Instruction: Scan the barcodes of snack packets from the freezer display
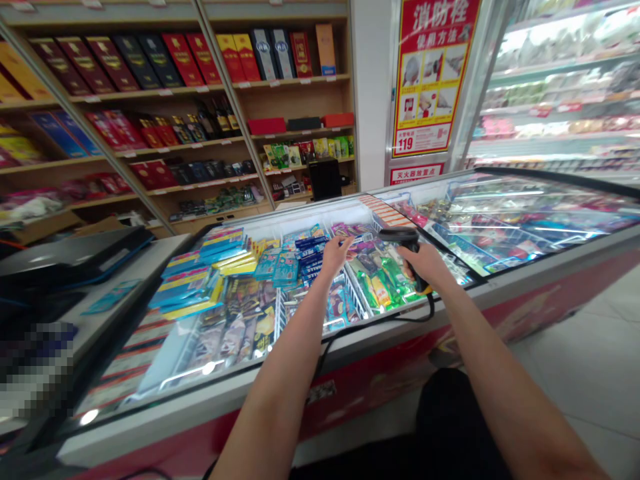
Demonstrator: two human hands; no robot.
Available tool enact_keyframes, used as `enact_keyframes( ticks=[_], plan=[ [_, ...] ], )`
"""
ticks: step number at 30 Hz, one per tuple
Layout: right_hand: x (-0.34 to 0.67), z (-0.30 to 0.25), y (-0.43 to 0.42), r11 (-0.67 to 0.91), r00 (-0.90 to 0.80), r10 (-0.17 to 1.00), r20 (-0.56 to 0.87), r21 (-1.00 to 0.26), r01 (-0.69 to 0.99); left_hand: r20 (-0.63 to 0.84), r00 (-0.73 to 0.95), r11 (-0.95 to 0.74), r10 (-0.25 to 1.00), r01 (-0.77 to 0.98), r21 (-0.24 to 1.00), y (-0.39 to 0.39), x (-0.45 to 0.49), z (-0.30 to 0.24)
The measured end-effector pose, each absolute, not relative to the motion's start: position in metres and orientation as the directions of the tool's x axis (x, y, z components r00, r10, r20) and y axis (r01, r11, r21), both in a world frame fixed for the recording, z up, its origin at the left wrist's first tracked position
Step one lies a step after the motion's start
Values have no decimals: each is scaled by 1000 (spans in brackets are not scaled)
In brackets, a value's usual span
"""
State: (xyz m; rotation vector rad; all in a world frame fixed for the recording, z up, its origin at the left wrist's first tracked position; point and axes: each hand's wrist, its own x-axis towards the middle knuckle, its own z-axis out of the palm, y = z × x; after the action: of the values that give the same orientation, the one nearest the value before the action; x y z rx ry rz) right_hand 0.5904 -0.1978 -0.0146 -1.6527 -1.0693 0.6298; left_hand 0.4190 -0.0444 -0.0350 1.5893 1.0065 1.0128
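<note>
I stand at an open chest freezer [280, 393] full of packaged ice creams. My right hand [423, 263] is closed round the handle of a black barcode scanner [400, 237], whose head points left over green and pink ice-cream packets [381, 277]. A black cable hangs from the scanner over the freezer's rim. My left hand [334, 253] reaches into the freezer, fingers curled down onto packets near blue boxes [310, 252]; whether it grips one is hidden.
White wire dividers split the freezer into compartments. Its glass lid [505, 213] covers the right half. A counter with a dark device [75, 257] stands on the left. Wooden shelves of boxed goods [190, 100] line the back wall; a lit refrigerated case [565, 87] stands at right.
</note>
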Motion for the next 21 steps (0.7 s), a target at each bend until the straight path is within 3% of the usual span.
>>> enact_keyframes(
  ticks=[9,21],
  plan=[
    [631,-21,-207,-117,611,790,47,-967,226,193,391,-332,900,327,885,-53,470,-52],
    [660,-48,-209,-136,642,767,-8,-979,151,345,466,-580,815,671,462,-66,481,-61]
  ],
)
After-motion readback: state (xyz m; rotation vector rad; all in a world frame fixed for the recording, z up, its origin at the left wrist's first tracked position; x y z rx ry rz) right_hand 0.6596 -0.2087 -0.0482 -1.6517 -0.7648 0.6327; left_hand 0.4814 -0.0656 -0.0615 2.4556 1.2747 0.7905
